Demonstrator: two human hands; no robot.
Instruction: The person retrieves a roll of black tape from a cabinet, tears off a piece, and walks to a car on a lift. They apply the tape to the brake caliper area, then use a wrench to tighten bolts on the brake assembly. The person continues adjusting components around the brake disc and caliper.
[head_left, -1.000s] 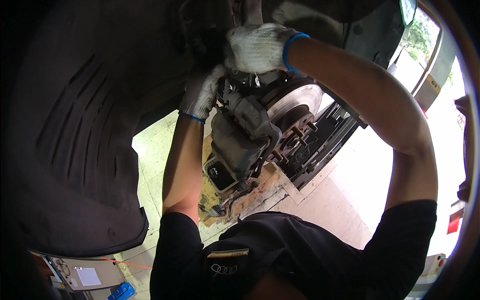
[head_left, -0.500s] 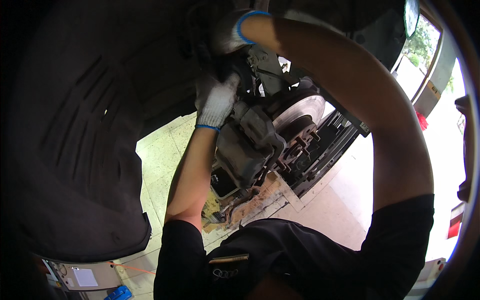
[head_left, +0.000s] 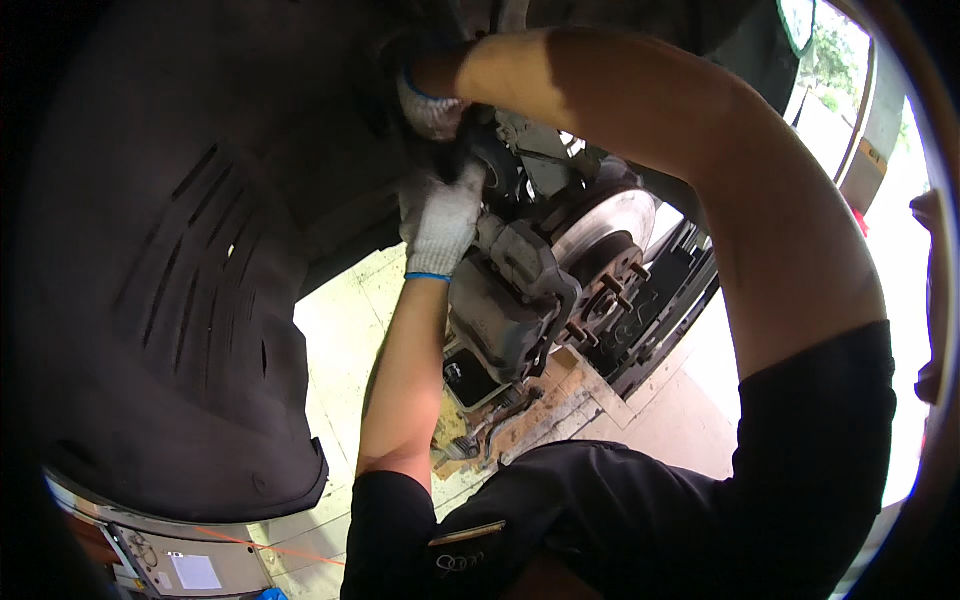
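My left hand (head_left: 440,215), in a white knit glove with blue cuff, reaches into dark suspension parts beside a black curved part (head_left: 495,165); its fingertips are obscured. Above it, my right hand (head_left: 430,105), likewise gloved, is bent into deep shadow among the parts, fingers hidden. Just below and right of my left hand are a brake caliper (head_left: 515,260), a worn metal brake disc (head_left: 600,220) and a hub with protruding studs (head_left: 610,290). A metal bracket (head_left: 540,150) shows behind, under my right forearm.
A black wheel-arch liner (head_left: 170,380) fills the left. Below are a tiled floor (head_left: 350,310), stained cardboard (head_left: 565,395) with metal parts (head_left: 490,425), and a beige cabinet (head_left: 205,555) with an orange cord (head_left: 295,555). A bright opening lies at right.
My right hand has moved left and turned deeper into the shadowed parts, its forearm now arched higher. My left hand shifted right, then slightly down, as the whole view moved slightly.
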